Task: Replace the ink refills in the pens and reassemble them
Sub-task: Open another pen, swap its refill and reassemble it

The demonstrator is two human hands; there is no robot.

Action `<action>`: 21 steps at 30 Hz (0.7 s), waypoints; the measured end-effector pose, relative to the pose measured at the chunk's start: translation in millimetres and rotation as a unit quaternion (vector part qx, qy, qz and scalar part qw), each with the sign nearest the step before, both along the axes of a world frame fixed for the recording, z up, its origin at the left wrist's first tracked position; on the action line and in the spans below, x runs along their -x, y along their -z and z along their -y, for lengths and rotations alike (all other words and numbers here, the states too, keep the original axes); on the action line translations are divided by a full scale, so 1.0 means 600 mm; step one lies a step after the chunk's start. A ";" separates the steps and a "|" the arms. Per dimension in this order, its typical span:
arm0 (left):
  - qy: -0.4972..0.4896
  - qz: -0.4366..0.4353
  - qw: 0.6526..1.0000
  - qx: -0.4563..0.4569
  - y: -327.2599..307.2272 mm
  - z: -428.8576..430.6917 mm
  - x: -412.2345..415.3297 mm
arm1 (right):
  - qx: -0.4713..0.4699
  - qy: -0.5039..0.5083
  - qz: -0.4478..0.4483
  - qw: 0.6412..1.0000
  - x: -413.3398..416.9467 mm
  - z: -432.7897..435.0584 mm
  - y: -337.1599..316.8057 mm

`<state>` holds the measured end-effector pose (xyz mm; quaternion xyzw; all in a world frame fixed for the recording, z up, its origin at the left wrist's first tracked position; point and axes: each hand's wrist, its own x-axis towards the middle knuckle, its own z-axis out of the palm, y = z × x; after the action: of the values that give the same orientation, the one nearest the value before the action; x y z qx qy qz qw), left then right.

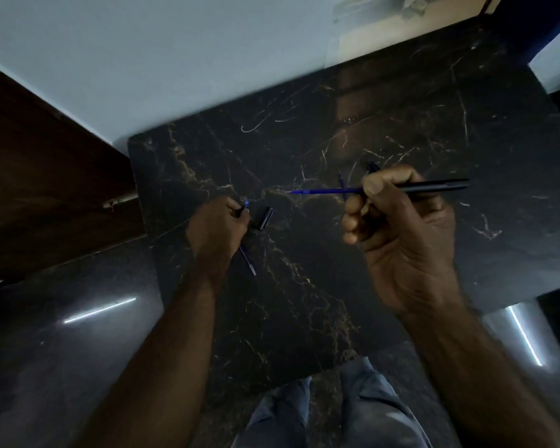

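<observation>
My right hand (398, 227) grips a dark pen barrel (434, 185) that points right, with a blue ink refill (324, 190) sticking out of its left end. Another dark pen part (373, 166) shows just above my right fingers. A second blue refill (342, 184) lies on the dark marble table (304, 286) behind the first. My left hand (219, 226) pinches a small dark pen piece with a blue tip (243, 206). A thin blue refill (249, 261) runs out below that hand. A dark pen cap (263, 218) lies right beside the left fingers.
The table's left edge meets a brown wooden panel (46, 189), and a pale wall (175, 59) stands behind. Glossy dark floor (62, 350) lies at the lower left and right. My knees in blue trousers (337, 412) are below the table's near edge.
</observation>
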<state>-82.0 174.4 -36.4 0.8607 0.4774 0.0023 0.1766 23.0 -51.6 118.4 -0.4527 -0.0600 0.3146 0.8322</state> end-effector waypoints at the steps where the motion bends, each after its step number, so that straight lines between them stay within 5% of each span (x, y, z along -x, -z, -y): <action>1: 0.003 -0.002 1.000 0.006 0.003 0.001 -0.002 | 0.000 0.000 0.000 1.000 0.000 0.000 0.000; 21: 0.033 -0.002 0.999 0.002 0.014 0.007 0.003 | 0.009 0.007 0.009 1.000 -0.005 0.009 0.001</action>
<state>-83.6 170.5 -45.0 0.8757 0.4492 -0.0059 0.1771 26.2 -56.8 117.5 -0.4635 -0.0611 0.3056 0.8295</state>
